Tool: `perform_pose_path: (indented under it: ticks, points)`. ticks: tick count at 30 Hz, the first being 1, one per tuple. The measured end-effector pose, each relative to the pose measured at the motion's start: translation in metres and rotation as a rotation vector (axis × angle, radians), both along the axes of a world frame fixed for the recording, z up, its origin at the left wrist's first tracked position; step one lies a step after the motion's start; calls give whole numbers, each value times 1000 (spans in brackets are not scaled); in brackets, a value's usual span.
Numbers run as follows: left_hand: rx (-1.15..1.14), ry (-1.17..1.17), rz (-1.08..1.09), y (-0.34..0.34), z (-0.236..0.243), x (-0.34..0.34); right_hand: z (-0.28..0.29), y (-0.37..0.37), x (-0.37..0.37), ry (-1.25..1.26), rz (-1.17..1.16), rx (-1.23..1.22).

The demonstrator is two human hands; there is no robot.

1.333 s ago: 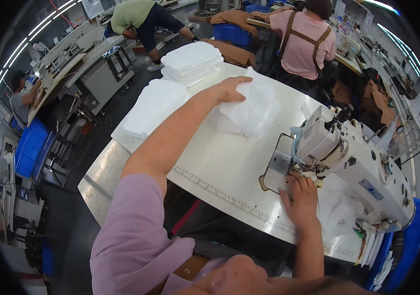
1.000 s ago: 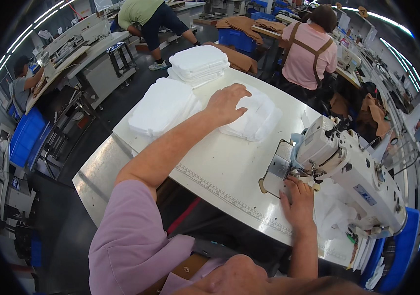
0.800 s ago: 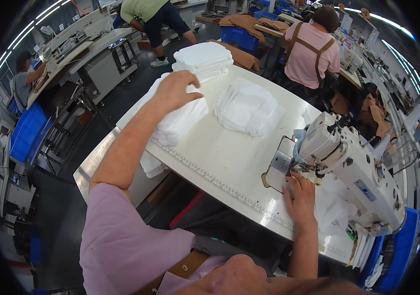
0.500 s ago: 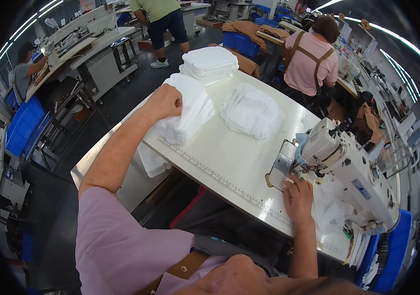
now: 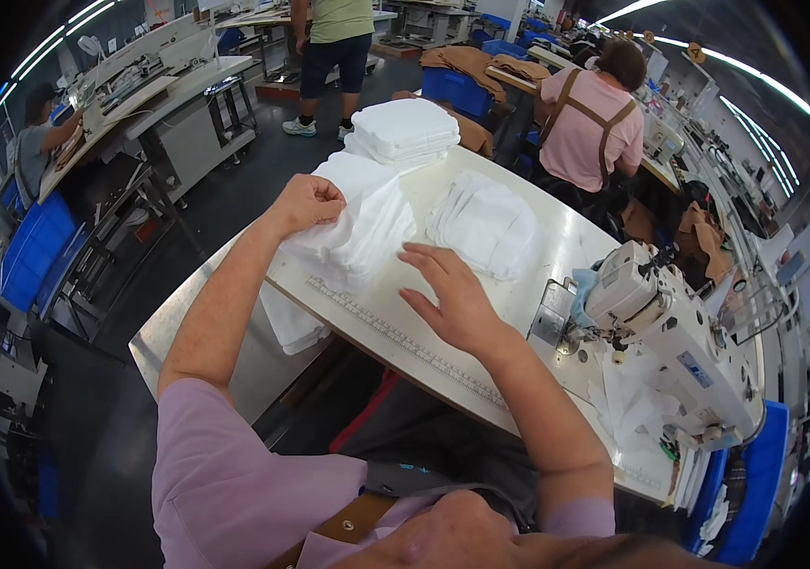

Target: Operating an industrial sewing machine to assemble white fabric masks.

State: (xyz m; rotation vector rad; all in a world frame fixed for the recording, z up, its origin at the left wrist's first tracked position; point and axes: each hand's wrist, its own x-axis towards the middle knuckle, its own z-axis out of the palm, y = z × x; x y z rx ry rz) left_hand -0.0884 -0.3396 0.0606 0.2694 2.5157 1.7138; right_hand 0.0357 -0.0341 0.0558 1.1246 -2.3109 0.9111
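Note:
My left hand (image 5: 308,203) is closed in a pinch on a white fabric piece at the left edge of a tall, uneven stack of white fabric pieces (image 5: 367,232). The top layer there looks lifted and creased. My right hand (image 5: 452,296) hovers over the white table, just right of that stack, fingers apart and holding nothing. Beyond it lies a lower, fanned pile of white fabric pieces (image 5: 488,226). A neater stack of rounded white pieces (image 5: 405,131) stands at the far corner.
A white sewing machine (image 5: 675,341) stands at the table's right, with loose white fabric (image 5: 637,394) beside it. A ruler strip (image 5: 405,332) runs along the near edge. Blue bins (image 5: 755,474) are at the right. A person in pink (image 5: 585,123) sits beyond the table.
My right hand has left the sewing machine plate and come left toward the tall stack. My left hand has shifted slightly left and down, and the top fabric there is now raised.

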Motion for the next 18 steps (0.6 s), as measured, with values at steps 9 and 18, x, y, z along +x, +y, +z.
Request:
perform_pose_path:
  ticks: [9, 18]
  points:
    - [172, -105, -69, -17, -4, -4, -21, -91, -88, -200, -164, -174]
    - [133, 3, -34, -3, -8, 4, -37, -87, -103, -750, -15, -473]
